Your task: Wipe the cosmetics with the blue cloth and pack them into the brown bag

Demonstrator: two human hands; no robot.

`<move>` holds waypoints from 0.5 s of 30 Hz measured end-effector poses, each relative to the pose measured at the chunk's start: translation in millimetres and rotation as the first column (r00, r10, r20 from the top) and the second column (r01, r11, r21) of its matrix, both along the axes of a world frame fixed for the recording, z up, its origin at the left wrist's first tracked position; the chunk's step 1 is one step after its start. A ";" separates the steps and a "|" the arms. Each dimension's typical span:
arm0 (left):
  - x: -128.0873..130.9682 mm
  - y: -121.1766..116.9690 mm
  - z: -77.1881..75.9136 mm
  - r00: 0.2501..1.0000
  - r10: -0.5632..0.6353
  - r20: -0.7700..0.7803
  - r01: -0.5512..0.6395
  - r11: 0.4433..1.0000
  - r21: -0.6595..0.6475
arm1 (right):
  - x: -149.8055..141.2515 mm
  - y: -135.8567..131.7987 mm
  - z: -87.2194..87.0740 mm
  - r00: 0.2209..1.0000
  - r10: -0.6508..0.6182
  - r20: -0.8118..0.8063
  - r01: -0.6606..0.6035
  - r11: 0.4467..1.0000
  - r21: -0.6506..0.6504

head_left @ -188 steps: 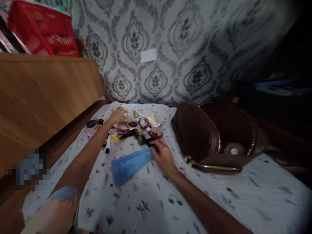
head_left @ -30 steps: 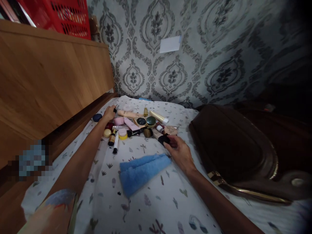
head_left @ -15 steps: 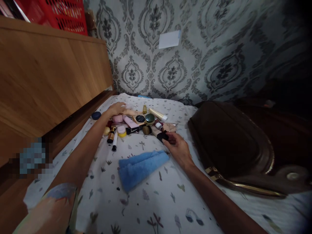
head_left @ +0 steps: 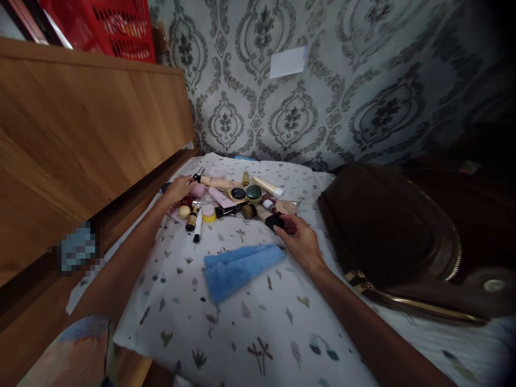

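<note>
At the left end of a pile of cosmetics, my left hand (head_left: 179, 189) reaches with fingers stretched out beside a rounded pink container (head_left: 198, 190); its fingertips are partly hidden. My right hand (head_left: 299, 236) has thumb and fingers around the black cap of a beige tube (head_left: 264, 214) on the pile's right side. Between the hands lie a pink tube (head_left: 221, 197), a dark round compact (head_left: 238, 193), a green-topped one (head_left: 253, 193) and a makeup brush (head_left: 248, 211). Nearer me rests a folded blue cloth (head_left: 242, 269).
A large brown leather bag (head_left: 382, 231) sits on the right. A wooden cabinet (head_left: 92, 118) stands on the left, with a red basket (head_left: 124, 29) on top. White patterned fabric (head_left: 258, 322) lies underneath, and patterned wallpaper (head_left: 221, 80) rises behind.
My left hand has drawn back leftward from over the pile, uncovering a peach tube and a dark-capped item. My right hand stays at the black cap. The view has shifted slightly.
</note>
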State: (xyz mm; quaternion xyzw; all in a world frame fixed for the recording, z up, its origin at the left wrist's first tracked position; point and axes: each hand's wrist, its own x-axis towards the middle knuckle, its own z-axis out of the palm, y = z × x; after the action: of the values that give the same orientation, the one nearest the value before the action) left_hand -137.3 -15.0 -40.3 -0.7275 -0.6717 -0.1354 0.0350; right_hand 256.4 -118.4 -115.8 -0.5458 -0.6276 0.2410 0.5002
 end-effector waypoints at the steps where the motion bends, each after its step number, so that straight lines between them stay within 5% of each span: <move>1: 1.5 -3.3 -2.2 1.000 -0.002 -0.002 0.002 1.000 0.002 | 0.0 0.0 -0.1 1.000 -0.001 0.003 0.001 1.000 0.000; 9: 13.0 2.1 -8.5 0.998 0.052 0.021 -0.053 0.998 0.033 | 2.1 -0.6 0.9 0.999 0.028 0.025 -0.028 1.000 0.004; 15: -10.8 -8.4 -0.5 0.976 0.203 0.074 -0.213 0.965 0.153 | 2.0 0.3 -0.9 1.000 0.008 0.021 -0.008 1.000 -0.006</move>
State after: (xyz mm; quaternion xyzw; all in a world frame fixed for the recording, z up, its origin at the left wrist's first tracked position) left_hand -148.1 -23.4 -40.8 -0.6435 -0.7320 -0.2057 0.0880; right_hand 258.4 -118.1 -116.7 -0.5472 -0.6342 0.2392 0.4911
